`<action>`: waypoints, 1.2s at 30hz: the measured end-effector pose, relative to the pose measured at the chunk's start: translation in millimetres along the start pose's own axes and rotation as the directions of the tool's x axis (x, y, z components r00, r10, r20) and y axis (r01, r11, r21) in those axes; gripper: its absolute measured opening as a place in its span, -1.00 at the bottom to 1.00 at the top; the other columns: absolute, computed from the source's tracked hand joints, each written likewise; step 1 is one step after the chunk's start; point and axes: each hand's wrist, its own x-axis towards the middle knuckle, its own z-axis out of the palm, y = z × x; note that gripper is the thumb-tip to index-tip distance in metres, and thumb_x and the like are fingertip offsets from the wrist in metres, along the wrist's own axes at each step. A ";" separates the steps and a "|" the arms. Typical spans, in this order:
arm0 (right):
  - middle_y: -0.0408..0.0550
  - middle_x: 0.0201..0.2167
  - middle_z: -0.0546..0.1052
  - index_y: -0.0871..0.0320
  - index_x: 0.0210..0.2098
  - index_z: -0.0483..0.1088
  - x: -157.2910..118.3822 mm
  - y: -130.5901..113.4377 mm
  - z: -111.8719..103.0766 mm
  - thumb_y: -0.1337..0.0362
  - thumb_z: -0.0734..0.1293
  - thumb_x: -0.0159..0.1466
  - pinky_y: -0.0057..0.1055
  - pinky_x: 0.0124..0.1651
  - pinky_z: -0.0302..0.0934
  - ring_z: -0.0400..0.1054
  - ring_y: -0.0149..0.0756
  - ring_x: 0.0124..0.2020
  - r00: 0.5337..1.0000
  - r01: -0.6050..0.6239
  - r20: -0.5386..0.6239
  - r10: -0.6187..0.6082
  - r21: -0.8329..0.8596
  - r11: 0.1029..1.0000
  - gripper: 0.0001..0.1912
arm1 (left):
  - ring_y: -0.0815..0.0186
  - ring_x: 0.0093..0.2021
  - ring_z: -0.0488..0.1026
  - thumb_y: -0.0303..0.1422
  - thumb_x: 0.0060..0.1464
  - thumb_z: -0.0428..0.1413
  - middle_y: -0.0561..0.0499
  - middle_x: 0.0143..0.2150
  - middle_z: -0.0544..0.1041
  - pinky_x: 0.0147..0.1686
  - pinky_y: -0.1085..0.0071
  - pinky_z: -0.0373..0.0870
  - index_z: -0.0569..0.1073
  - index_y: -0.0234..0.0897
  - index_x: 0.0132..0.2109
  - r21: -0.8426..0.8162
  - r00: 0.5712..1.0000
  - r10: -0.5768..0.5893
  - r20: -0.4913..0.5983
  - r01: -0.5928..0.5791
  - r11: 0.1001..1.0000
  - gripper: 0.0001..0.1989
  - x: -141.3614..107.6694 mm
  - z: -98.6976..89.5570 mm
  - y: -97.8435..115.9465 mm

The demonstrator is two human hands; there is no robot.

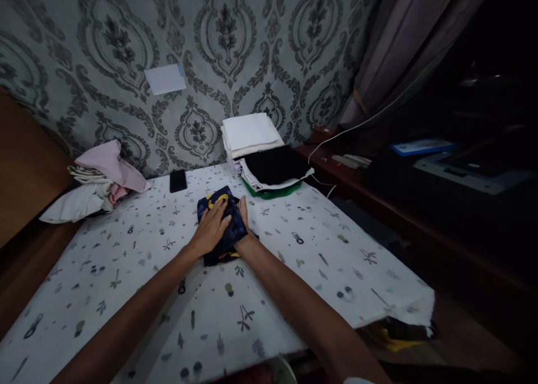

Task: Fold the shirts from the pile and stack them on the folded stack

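One dark blue cloth [233, 237] lies on the table [311, 260] under the left hand [212, 225], fingers loosely spread, while the right hand [244, 218] tucks partly beneath, its fingers too hidden to tell, so hasty withdrawal could drag the layers askew.

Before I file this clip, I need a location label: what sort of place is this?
Probably a room in a home, though the frame shows only part of it. The patterned wallpaper, the curtain and the stack of folded cloth all suggest that.
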 end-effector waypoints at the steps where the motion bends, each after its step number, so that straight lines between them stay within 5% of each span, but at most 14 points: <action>1: -0.06 -0.22 0.63 0.04 -0.06 0.51 2.0 -4.0 -0.2 -0.27 0.10 0.31 -0.11 0.12 0.36 0.47 -0.15 0.03 1.000 -0.012 0.008 0.012 0.013 1.000 -0.37 | 0.17 0.51 -0.11 -0.11 0.41 -0.27 -0.16 0.51 0.03 0.43 -0.03 -0.11 0.09 -0.25 0.44 0.001 1.000 -0.001 0.021 0.001 1.000 -0.42 1.2 0.2 2.4; 6: 0.06 -0.24 0.65 0.16 -0.07 0.51 10.0 -25.9 -7.8 -0.14 -0.12 0.43 -0.12 0.08 0.39 0.53 -0.11 -0.06 0.993 -0.011 -0.117 -0.026 -0.304 0.953 -0.27 | 0.15 0.52 -0.16 -0.12 0.42 -0.27 -0.17 0.52 -0.04 0.42 -0.09 -0.15 0.04 -0.24 0.46 0.035 0.995 -0.006 0.096 0.003 0.999 -0.41 3.0 4.7 6.0; 10: 0.08 0.09 0.56 0.19 0.13 0.43 4.4 -44.9 -15.5 0.02 0.12 0.40 -0.12 0.27 0.21 0.35 -0.11 0.22 0.953 0.087 -0.175 -0.246 -0.622 0.778 -0.49 | 0.09 0.50 -0.08 -0.12 0.39 -0.17 -0.22 0.50 0.04 0.42 -0.12 -0.14 0.10 -0.25 0.44 0.132 0.996 0.017 0.089 -0.029 0.991 -0.42 2.4 13.9 5.5; 12: 0.06 0.24 0.44 0.18 0.19 0.41 -0.3 -52.1 -13.0 0.14 0.26 0.31 -0.11 0.37 0.06 0.23 -0.09 0.31 0.938 0.143 -0.127 -0.323 -0.705 0.694 -0.50 | 0.05 0.49 -0.02 -0.11 0.38 -0.12 -0.26 0.48 0.10 0.41 -0.14 -0.13 0.16 -0.26 0.41 0.166 0.997 0.034 0.068 -0.045 0.985 -0.42 1.5 19.1 5.9; 14: 0.01 0.28 0.40 0.13 0.21 0.40 -2.7 -54.5 -4.9 0.23 0.27 0.29 -0.13 0.39 0.02 0.22 -0.12 0.31 0.933 0.237 0.045 -0.356 -0.821 0.519 -0.50 | -0.01 0.47 0.05 -0.11 0.36 -0.09 -0.30 0.45 0.17 0.39 -0.19 -0.10 0.21 -0.28 0.37 0.150 0.998 0.055 0.036 -0.060 0.987 -0.44 0.1 22.7 5.6; 17: -0.02 0.24 0.45 0.12 0.23 0.39 0.5 -47.5 10.8 0.28 0.18 0.35 -0.21 0.35 0.09 0.29 -0.20 0.27 0.938 0.317 0.273 -0.216 -0.926 0.207 -0.52 | -0.04 0.35 0.25 -0.22 0.34 -0.07 -0.31 0.30 0.37 0.32 -0.13 0.10 0.34 -0.30 0.25 0.008 0.993 0.101 -0.056 -0.101 0.995 -0.57 -0.1 19.5 -2.5; 20: 0.09 0.28 0.40 0.22 0.26 0.36 6.6 -33.6 16.7 0.34 0.13 0.37 -0.21 0.40 -0.02 0.22 -0.19 0.33 0.958 0.266 0.253 -0.136 -0.959 0.094 -0.51 | 0.06 0.13 0.39 -0.37 0.28 -0.07 -0.24 0.06 0.49 0.18 0.04 0.30 0.44 -0.29 0.04 -0.139 0.976 0.043 -0.212 -0.073 0.988 -0.72 8.4 1.6 -27.3; 23: 0.22 0.38 0.24 0.33 0.31 0.27 7.1 -20.8 9.5 0.37 0.11 0.38 -0.06 0.46 -0.28 0.00 -0.10 0.44 0.968 0.214 0.208 -0.143 -0.976 0.032 -0.47 | 0.12 0.00 0.38 -0.42 0.16 0.00 -0.14 -0.11 0.48 0.11 0.11 0.30 0.44 -0.27 -0.14 -0.237 0.947 -0.172 -0.271 0.108 0.965 -0.83 29.0 -23.6 -64.7; 26: 0.27 0.42 0.15 0.39 0.35 0.19 3.3 -13.5 0.7 0.31 0.11 0.41 -0.03 0.47 -0.41 -0.11 -0.09 0.48 0.971 0.190 0.204 -0.124 -0.975 -0.112 -0.45 | 0.18 -0.19 0.39 -0.40 0.05 0.05 -0.03 -0.30 0.46 -0.04 0.22 0.34 0.43 -0.26 -0.30 -0.312 0.947 -0.264 -0.181 0.199 0.929 -0.92 53.4 -40.0 -96.9; 29: 0.26 0.43 0.13 0.38 0.38 0.13 1.2 -11.2 -1.9 0.22 0.08 0.44 -0.04 0.47 -0.38 -0.12 -0.10 0.48 0.970 0.193 0.225 -0.093 -0.943 -0.271 -0.41 | 0.27 -0.35 0.35 -0.31 0.02 0.09 0.06 -0.45 0.43 -0.23 0.36 0.33 0.44 -0.26 -0.41 -0.383 0.972 -0.225 -0.062 0.185 0.905 -0.87 71.4 -41.8 -110.8; 36: 0.26 0.45 0.07 0.39 0.42 0.06 3.2 -11.1 -0.5 0.14 0.05 0.47 -0.03 0.47 -0.37 -0.15 -0.08 0.49 0.972 0.187 0.222 -0.075 -0.927 -0.326 -0.36 | 0.37 -0.46 0.28 -0.20 -0.20 0.27 0.13 -0.53 0.40 -0.39 0.46 0.23 0.42 -0.27 -0.47 -0.551 0.988 -0.096 0.122 0.148 0.821 -0.74 88.0 -35.3 -106.3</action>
